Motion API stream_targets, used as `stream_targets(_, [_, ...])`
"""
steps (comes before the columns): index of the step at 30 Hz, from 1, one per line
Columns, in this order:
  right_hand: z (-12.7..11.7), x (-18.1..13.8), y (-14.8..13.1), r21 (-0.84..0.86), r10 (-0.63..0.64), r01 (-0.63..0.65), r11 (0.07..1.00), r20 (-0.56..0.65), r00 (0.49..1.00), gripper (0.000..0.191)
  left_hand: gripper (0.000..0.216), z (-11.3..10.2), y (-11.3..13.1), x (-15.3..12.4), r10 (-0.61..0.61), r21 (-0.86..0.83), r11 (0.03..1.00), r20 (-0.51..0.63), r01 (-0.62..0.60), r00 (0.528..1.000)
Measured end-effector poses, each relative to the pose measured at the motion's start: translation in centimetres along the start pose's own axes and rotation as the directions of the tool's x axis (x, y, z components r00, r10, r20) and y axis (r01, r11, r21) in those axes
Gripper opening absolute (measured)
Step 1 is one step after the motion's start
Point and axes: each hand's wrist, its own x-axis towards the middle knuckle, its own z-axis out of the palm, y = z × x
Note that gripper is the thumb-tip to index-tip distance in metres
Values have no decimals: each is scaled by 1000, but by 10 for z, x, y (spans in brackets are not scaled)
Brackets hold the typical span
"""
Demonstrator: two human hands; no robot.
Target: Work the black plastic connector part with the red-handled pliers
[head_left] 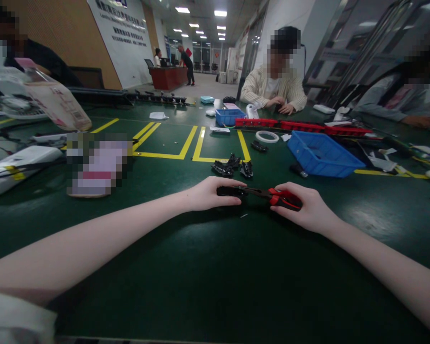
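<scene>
My left hand [209, 193] is closed around a small black part [231, 191] low over the green table [200, 267]. My right hand [303, 205] grips the red handles of a pair of cutters [281, 197]. The cutter's dark jaws reach left to the black part, and tool and part meet between my hands. Just beyond them lies a small pile of black plastic parts [232, 166]. A tiny pale scrap [243, 215] lies on the table under my hands.
A blue bin [322, 155] sits at the right, a smaller blue bin [228, 116] farther back, and a long red strip [301, 126] between them. Yellow tape lines [186, 145] mark the table. White devices [17, 167] lie at left. People sit across and at both sides.
</scene>
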Motion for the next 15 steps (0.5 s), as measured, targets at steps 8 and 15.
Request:
stream_targets(8, [1,0,1,-11,0,-1,1000,-11,1000,32,51,-1,1,1,-26,26,999,0,26,1000])
stream_targets(15, [1,1,2,-28,-2,1,1000,-18,1000,33,41,1,-4,0,100,160,984,-141,-77,985])
